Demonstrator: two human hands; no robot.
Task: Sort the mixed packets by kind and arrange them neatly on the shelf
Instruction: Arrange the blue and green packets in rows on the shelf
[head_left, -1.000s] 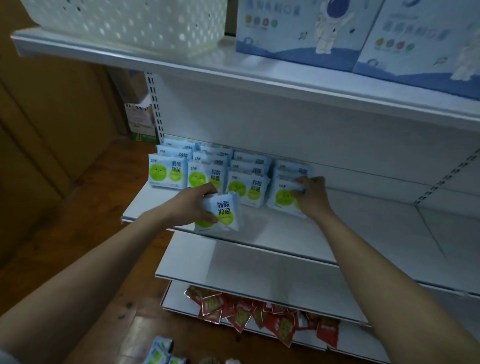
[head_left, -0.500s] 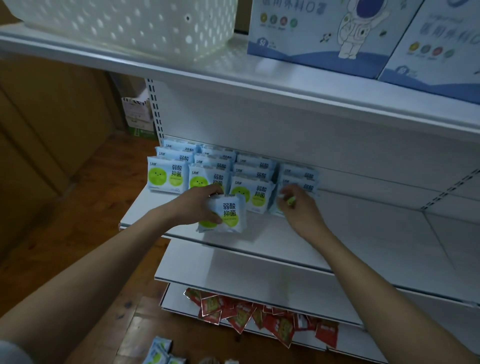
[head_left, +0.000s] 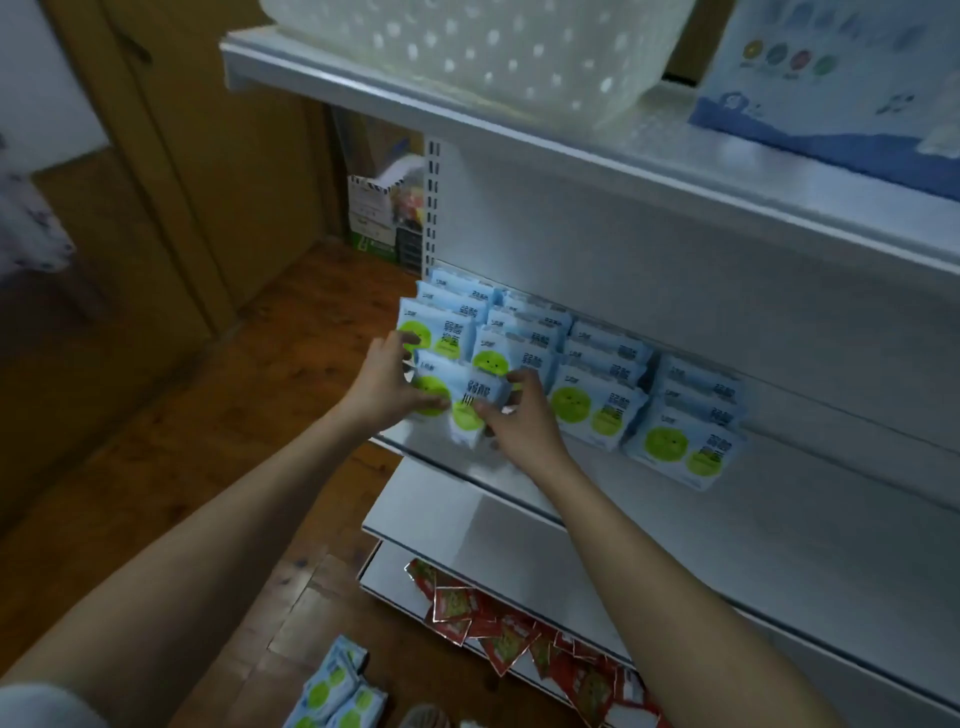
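Near the frame's middle, both hands are working one blue packet (head_left: 470, 400) at the shelf's (head_left: 779, 519) left front: the left hand (head_left: 387, 387) is pinching its left side, and the right hand (head_left: 519, 423), which half a second ago was fingering the rightmost row, is now gripping the packet's right edge. The packet itself is sitting further left than before, in front of the first two rows (head_left: 467, 332) rather than the middle ones, and the view is swinging left with it. By my reading, the right row is done with and this packet is being stood as the next front piece on the left. Four rows of blue packets are leaning against the back panel; more (head_left: 337, 691) are lying on the floor at lower centre, and red packets (head_left: 519, 639) are heaped on the bottom shelf, unsorted. Dark characters beside green circles are showing on the packets, too blurred now to read.
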